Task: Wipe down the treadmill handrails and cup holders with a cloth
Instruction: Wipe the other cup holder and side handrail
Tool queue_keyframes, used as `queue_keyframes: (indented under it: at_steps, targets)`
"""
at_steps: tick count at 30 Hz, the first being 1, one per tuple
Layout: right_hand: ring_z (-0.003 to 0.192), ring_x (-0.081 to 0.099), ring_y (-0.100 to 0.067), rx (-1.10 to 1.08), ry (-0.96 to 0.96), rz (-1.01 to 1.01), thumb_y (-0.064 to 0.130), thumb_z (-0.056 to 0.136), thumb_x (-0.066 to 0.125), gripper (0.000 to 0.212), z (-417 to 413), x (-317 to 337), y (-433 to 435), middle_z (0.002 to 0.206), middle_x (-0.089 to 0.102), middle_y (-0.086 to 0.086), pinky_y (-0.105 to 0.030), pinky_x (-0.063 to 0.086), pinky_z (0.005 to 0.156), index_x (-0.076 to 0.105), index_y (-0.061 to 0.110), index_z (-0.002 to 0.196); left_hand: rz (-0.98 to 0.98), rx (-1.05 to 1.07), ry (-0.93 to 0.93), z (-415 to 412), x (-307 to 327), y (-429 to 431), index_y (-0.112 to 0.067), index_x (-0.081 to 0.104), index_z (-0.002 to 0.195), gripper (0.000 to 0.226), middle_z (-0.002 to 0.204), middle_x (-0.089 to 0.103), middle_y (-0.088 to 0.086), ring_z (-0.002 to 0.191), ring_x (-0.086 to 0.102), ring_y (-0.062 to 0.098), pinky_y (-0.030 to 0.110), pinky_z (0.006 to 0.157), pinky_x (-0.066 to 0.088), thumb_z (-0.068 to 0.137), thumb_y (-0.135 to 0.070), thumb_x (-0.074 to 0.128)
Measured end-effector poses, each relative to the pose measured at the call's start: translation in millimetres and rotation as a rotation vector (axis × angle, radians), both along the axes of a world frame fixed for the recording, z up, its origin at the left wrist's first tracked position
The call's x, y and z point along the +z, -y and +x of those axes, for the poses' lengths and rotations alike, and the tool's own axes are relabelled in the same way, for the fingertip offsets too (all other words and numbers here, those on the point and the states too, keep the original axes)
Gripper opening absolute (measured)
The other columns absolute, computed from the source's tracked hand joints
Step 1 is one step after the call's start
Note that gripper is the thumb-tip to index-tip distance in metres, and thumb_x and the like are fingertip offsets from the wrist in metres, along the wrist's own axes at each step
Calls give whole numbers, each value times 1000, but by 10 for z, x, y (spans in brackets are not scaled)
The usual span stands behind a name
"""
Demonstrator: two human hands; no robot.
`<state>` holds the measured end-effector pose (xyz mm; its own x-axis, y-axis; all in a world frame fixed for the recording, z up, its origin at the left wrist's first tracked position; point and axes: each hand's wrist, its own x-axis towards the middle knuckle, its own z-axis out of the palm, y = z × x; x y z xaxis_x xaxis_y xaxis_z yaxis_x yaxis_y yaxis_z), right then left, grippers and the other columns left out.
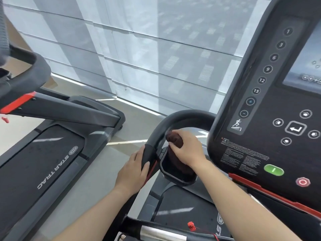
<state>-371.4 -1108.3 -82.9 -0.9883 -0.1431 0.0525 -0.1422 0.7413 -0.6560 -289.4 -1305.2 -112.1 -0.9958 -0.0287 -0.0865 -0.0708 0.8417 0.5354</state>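
Observation:
A dark curved handrail [180,117] loops up from the left side of the treadmill to its console. My left hand [133,169] is wrapped around the rail's lower straight part. My right hand [187,148] grips a dark brown cloth [174,139], bunched at the top against the inner side of the rail's curve. The cloth's lower end hangs down into the dark rectangular cup holder [165,173] just right of the rail.
The console [257,136] with number keys, green start and red stop buttons stands close on the right. A second treadmill [52,153] lies to the left across a strip of grey floor. A blind-covered window fills the back. A red safety clip [192,226] hangs at the bottom.

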Motion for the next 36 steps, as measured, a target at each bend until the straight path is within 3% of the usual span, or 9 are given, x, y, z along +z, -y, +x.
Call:
queue_keyframes:
  at_steps: [4, 7, 12, 15, 17, 24, 27, 30, 36]
  targets:
    - [100, 54, -3, -62, -90, -191, 37, 82, 62, 35, 166, 190, 53, 109, 64, 16, -11, 35, 81, 57, 35, 116, 12, 6, 2, -5, -13, 5, -30, 16, 143, 54, 144, 37, 0, 117, 50, 25, 40, 87, 47, 94, -38, 36]
    - [106, 52, -7, -18, -62, -181, 39, 82, 63, 40, 395, 218, 174, 116, 62, 12, -21, 38, 91, 55, 32, 121, 28, 3, 6, -6, -9, 6, -30, 17, 143, 54, 143, 38, 2, 118, 49, 25, 40, 88, 47, 94, -38, 36]
    - [118, 49, -11, 25, 25, -87, 49, 82, 61, 54, 734, 52, 131, 126, 57, 8, -21, 33, 98, 49, 27, 129, 27, 6, 4, -10, -7, 9, -29, 18, 144, 54, 142, 40, 4, 115, 51, 27, 41, 87, 47, 94, -38, 36]
    - [120, 47, -12, 34, 64, -52, 62, 70, 66, 74, 709, 71, 150, 130, 54, 8, -27, 36, 103, 45, 27, 132, 26, 13, 2, -7, -7, -1, -29, 19, 143, 54, 141, 40, 4, 113, 52, 28, 41, 84, 47, 93, -38, 37]
    - [119, 47, -14, 58, 83, -25, 60, 62, 74, 83, 711, 84, 212, 130, 53, 6, -30, 38, 103, 43, 27, 133, 30, 15, 9, -10, -1, -7, -29, 19, 143, 54, 141, 40, 5, 114, 52, 28, 41, 85, 47, 93, -36, 38]
    - [109, 53, -18, 143, 67, 73, 33, 72, 70, 58, 936, 123, -158, 119, 59, 4, -26, 41, 92, 51, 28, 126, 33, 1, 9, 6, 1, -6, -30, 16, 144, 55, 145, 37, 3, 120, 47, 26, 41, 91, 44, 94, -38, 36]
    - [117, 50, -21, 72, -52, 125, 28, 74, 72, 56, 957, 136, -387, 126, 57, 1, -33, 41, 99, 54, 22, 127, 25, 3, -4, -5, -16, -10, -30, 15, 144, 55, 145, 36, 2, 122, 46, 25, 40, 90, 43, 94, -38, 35]
    - [130, 40, -23, 47, -46, 157, 30, 77, 71, 57, 978, 120, -376, 138, 48, -5, -40, 32, 109, 53, 16, 129, 20, 8, -1, -1, -29, -14, -29, 16, 144, 55, 147, 35, 3, 123, 45, 26, 41, 91, 42, 94, -38, 36]
    - [126, 45, -23, 76, -70, 115, 25, 78, 72, 51, 998, 66, -481, 132, 54, -6, -42, 35, 107, 57, 12, 125, 36, 16, 1, -7, -42, 1, -30, 16, 144, 55, 148, 34, 3, 125, 44, 26, 42, 94, 42, 93, -39, 36]
